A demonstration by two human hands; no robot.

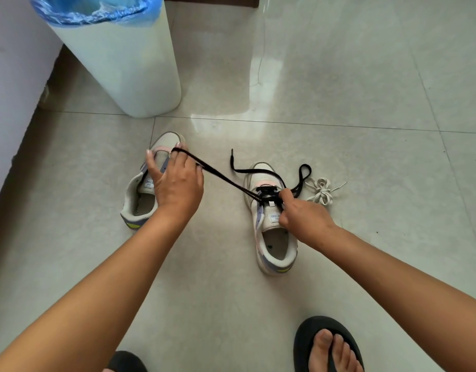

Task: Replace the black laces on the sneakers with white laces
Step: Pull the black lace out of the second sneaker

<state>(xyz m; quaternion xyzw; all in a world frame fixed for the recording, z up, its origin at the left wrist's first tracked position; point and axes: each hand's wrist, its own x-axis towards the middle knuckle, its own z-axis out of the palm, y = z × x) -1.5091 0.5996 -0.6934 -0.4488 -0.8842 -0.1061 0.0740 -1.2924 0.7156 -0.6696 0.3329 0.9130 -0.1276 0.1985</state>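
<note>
The person's left hand hovers over the left sneaker, its fingers spread and mostly straight, with a loop of the black lace hooked over the fingertips so that two strands run taut from there down to the right sneaker. The right hand sits on the tongue area of that right sneaker, fingers curled and pinching the black lace where it still threads through the upper eyelets. Beyond the right hand, the loose part of the black lace trails over the toe of the shoe, one end with its aglet lying on the floor on the side toward the left hand, and a loop curving off to the far side. Just past that loop, on the outer side of the right hand, a bundle of white laces lies on the tiles, apart from the shoe. The left sneaker under the left hand shows no lace. Well beyond the left hand stands a white bin with a blue liner. Nearer than the right forearm, a foot in a black sandal rests on the floor.
</note>
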